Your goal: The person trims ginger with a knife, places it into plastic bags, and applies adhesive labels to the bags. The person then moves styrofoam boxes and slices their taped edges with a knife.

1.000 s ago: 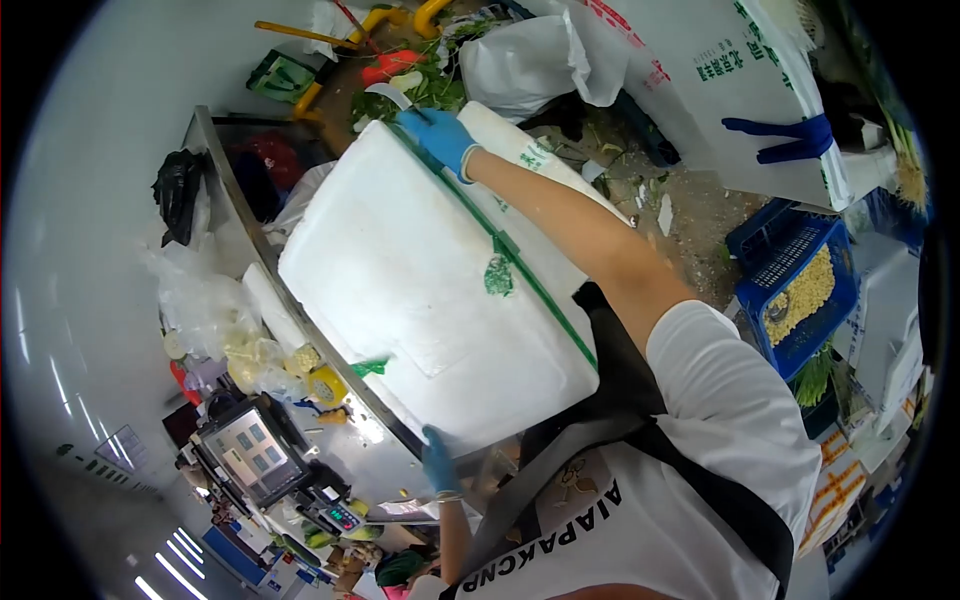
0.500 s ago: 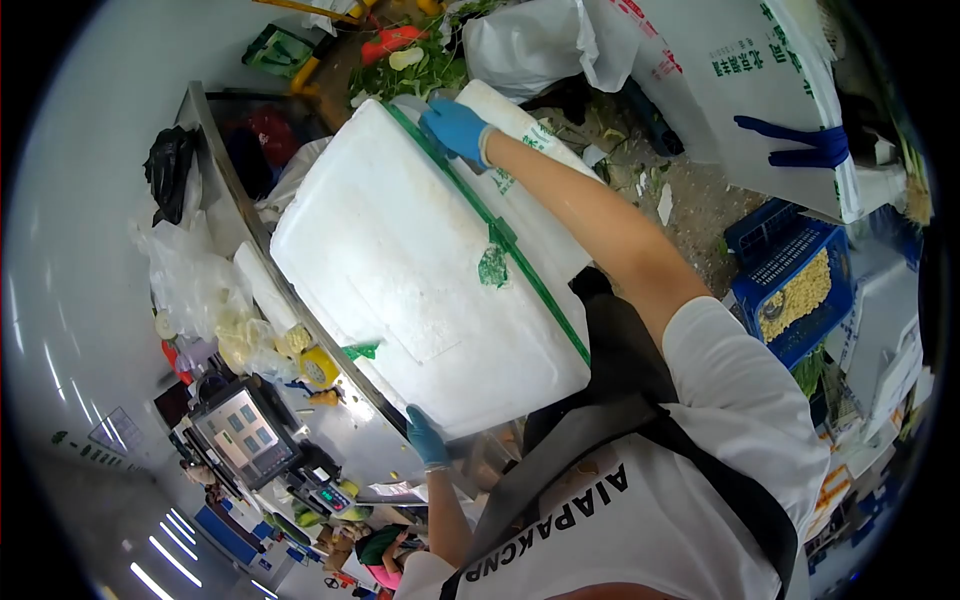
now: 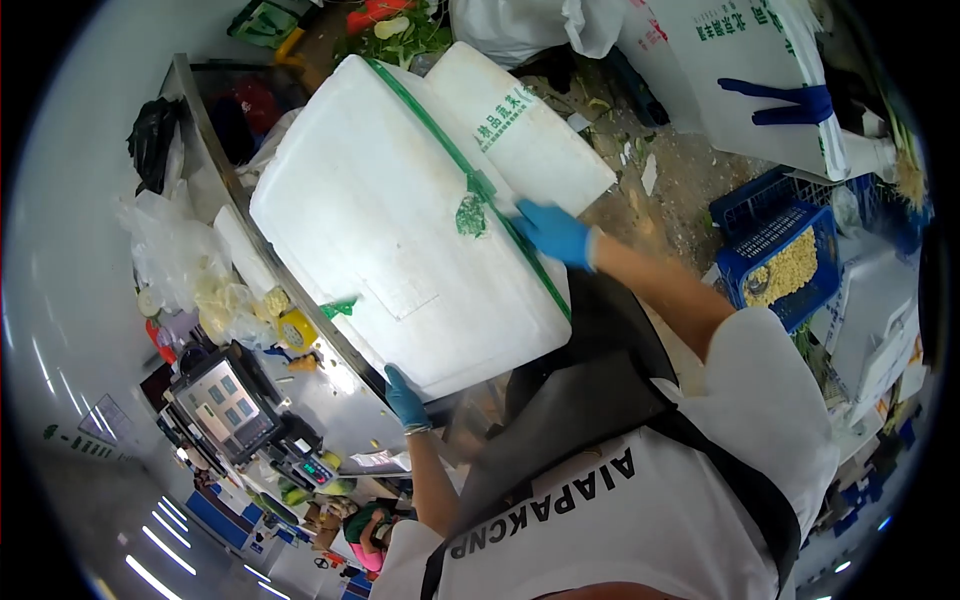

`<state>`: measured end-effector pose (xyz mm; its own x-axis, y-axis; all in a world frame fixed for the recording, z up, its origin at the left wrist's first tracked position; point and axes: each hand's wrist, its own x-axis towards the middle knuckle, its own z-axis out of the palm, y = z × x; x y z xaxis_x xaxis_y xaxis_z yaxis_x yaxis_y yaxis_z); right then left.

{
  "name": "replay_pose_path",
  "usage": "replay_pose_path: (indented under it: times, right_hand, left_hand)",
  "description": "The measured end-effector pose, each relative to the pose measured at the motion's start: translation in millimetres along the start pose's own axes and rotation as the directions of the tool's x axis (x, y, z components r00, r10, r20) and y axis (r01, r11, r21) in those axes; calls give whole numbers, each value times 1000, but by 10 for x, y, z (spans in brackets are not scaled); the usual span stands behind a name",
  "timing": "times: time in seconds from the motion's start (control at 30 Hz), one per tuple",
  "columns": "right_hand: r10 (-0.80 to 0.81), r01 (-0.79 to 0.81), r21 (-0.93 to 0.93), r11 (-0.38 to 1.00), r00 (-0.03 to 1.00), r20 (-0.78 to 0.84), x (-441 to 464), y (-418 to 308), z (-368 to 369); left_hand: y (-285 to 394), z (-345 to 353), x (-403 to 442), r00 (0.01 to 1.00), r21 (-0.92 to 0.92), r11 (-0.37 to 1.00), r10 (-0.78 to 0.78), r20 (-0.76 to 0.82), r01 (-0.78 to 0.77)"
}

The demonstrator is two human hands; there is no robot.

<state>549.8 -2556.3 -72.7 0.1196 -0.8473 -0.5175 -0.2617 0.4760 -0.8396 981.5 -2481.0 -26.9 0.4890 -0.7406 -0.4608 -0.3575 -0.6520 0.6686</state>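
A large white foam box [image 3: 370, 220] with a green tape strip along its upper right edge leans across the metal counter's edge. At its lower left corner my left hand [image 3: 405, 398], in a blue glove, rests against the foam with fingers extended. My right hand [image 3: 558, 234], also gloved in blue, is at the taped edge on the right side, fingers bent together; what they hold is hidden. Torn green tape hangs near the middle of the strip, and another scrap sticks to the left side. Behind the box lies a white foam piece with green print [image 3: 520, 125].
The metal counter [image 3: 335, 400] holds a touchscreen scale [image 3: 225, 405], plastic bags [image 3: 165, 245] and a yellow tape roll [image 3: 297, 330]. A blue crate [image 3: 785, 265] of pale pieces stands at right. Leafy scraps [image 3: 400, 45] lie at the top. A person [image 3: 365, 530] is in the distance.
My right hand has moved from the box's top corner down along the taped edge toward my body, uncovering the printed foam piece. My left hand stays at the lower corner. The view has shifted slightly.
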Motion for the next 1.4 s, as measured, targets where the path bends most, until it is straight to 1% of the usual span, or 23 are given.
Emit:
replay_pose_path:
  times: [0.07, 0.13, 0.17, 0.27, 0.3, 0.4, 0.47, 0.5, 0.53, 0.6, 0.63, 0.67, 0.8, 0.83, 0.9, 0.97, 1.0, 1.07, 1.13, 1.2, 1.27, 1.37, 1.4]
  right_hand:
    - [-133, 130, -99, 987, 991, -19, -587, 426, 268]
    - [-97, 105, -62, 993, 989, 112, -1077, 596, 362]
    - [148, -167, 94, 981, 972, 180, -1269, 384, 306]
    - [-239, 246, -89, 965, 968, 80, -1286, 560, 350]
    - [-377, 379, -165, 911, 925, 44, -1252, 639, 356]
    - [31, -71, 254, 965, 987, 158, -1178, 549, 149]
    - [144, -183, 169, 968, 965, 219, -1143, 589, -98]
    - [229, -265, 189, 945, 954, 191, -1177, 486, -237]
    - [221, -254, 243, 936, 963, 157, -1173, 583, -348]
    - [-19, 26, 131, 991, 999, -49, -1076, 1002, -491]
    - [29, -28, 18, 999, 999, -32, -1138, 960, -628]
    - [226, -226, 127, 966, 974, 10, -1314, 648, -634]
    - [204, -127, 306, 944, 950, -235, -1717, 719, -102]
    - [171, -53, 409, 911, 951, -257, -1792, 800, 74]
    - [145, 105, 555, 825, 910, -388, -1827, 895, 506]
    - [187, 205, 579, 789, 818, -544, -1705, 797, 810]
    - [209, 268, 600, 754, 768, -605, -1602, 817, 916]
    - [122, 435, 609, 663, 740, -661, -1432, 958, 1027]
    - [118, 468, 589, 659, 709, -695, -1415, 869, 1094]
    - [249, 510, 628, 588, 624, -740, -1402, 762, 1373]
    - [242, 542, 636, 549, 625, -742, -1368, 717, 1791]
    - [241, 541, 664, 516, 652, -719, -1361, 537, 2767]
    - [295, 521, 721, 456, 676, -675, -1373, 424, 3098]
  left_hand:
    - [-200, -98, 170, 998, -41, 998, -36, 54, 38]
    - [-137, -109, 147, 996, 27, 998, -65, 53, 64]
    - [-167, -111, 169, 997, 10, 997, -71, 44, 70]
    - [17, 14, 28, 992, -232, 967, -78, 102, 100]
    - [52, -6, 21, 957, -355, 898, -190, 218, 259]
    - [431, 39, -282, 906, -459, 819, -164, 391, 346]
    - [711, 128, -611, 871, -424, 801, -229, 435, 423]
    - [251, 85, -514, 912, -327, 912, -104, 397, 246]
    - [293, 205, -686, 909, -310, 917, -113, 401, 251]
    - [38, 489, -891, 886, -390, 864, -125, 447, 319]
    - [-36, 507, -931, 859, -352, 878, -120, 497, 326]
    - [-102, 483, -962, 829, -308, 890, -125, 545, 337]
    - [78, 395, -1024, 781, -335, 885, -51, 623, 324]
    - [50, 300, -1006, 769, -281, 945, 52, 637, 169]
    - [-210, 137, -876, 735, -311, 946, 146, 663, 92]
    - [-525, 69, -748, 715, -388, 861, 42, 698, 328]
    - [-520, -57, -875, 740, -395, 847, 3, 673, 356]
    - [-695, -372, -992, 695, -468, 846, 177, 697, 255]
    - [-936, -780, -1093, 735, -524, 821, 208, 646, 228]
    - [-1335, -1289, -1133, 802, -461, 883, 216, 556, 82]
    - [-1808, -1786, -1118, 850, -465, 883, 192, 491, 69]
    - [-2417, -2376, -1241, 896, -367, 915, 297, 329, -169]
    - [-2469, -2527, -1325, 937, -537, 841, 139, 321, 59]
